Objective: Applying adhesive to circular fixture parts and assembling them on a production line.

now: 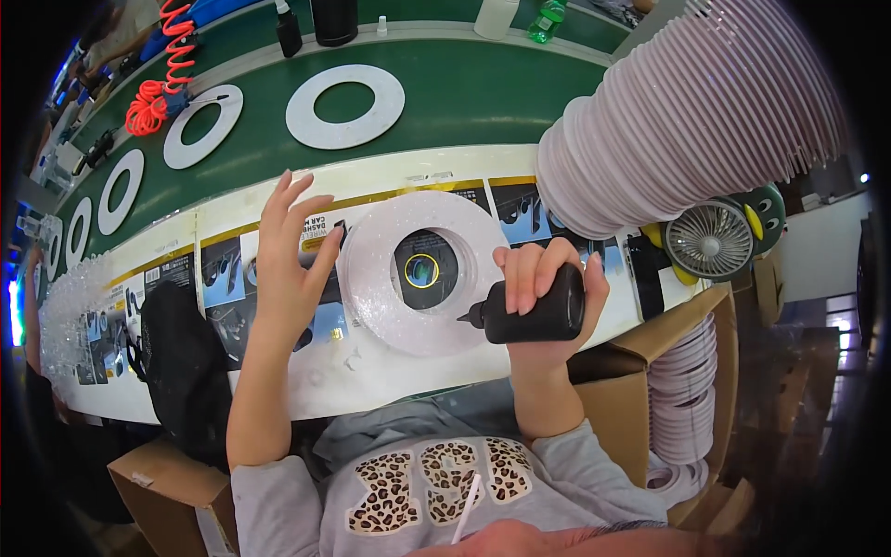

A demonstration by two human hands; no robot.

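The right grip (536,269) is clasping a bottle (540,317) by a ring stack (373,290). The left grip (290,269) is hovering beside it, spread and bare.

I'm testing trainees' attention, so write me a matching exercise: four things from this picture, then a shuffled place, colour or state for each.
Column one
1. Left hand
2. Fan
3. Squeeze bottle
4. Coiled hose

Column two
A. Orange-red
B. Gripped in the right hand
C. Open, nothing visible in it
D. Just below the large ring stack in the picture

Pairs: 1-C, 2-D, 3-B, 4-A
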